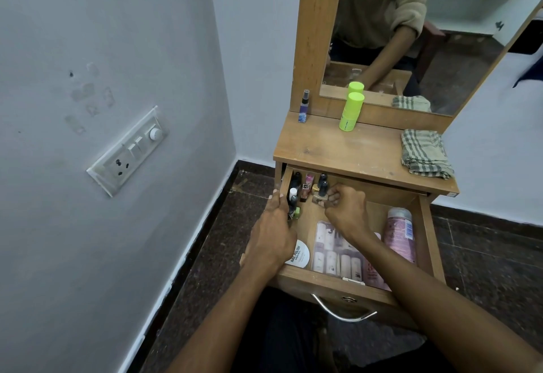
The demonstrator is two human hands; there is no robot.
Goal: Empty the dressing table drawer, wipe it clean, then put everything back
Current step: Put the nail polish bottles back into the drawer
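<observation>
- Both forearms reached over the dark speckled floor (205, 269) into the open drawer (338, 284), pulled out from under the counter (338, 149).
- Left grip (273, 234) clamped the drawer's left wall; right grip (343, 211) curled round a small bottle (318, 197) among nail polishes at the back.
- On the counter stood a green bottle (351, 112), a spray bottle (304, 106) and a folded checked cloth (424, 153), below the mirror (440, 49).
- Pale wall at left carried a switchboard (127, 152).

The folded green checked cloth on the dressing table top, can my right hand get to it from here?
Probably yes. The cloth lies uncovered on the top's right side, but your right hand is gripping small bottles inside the drawer.
</observation>
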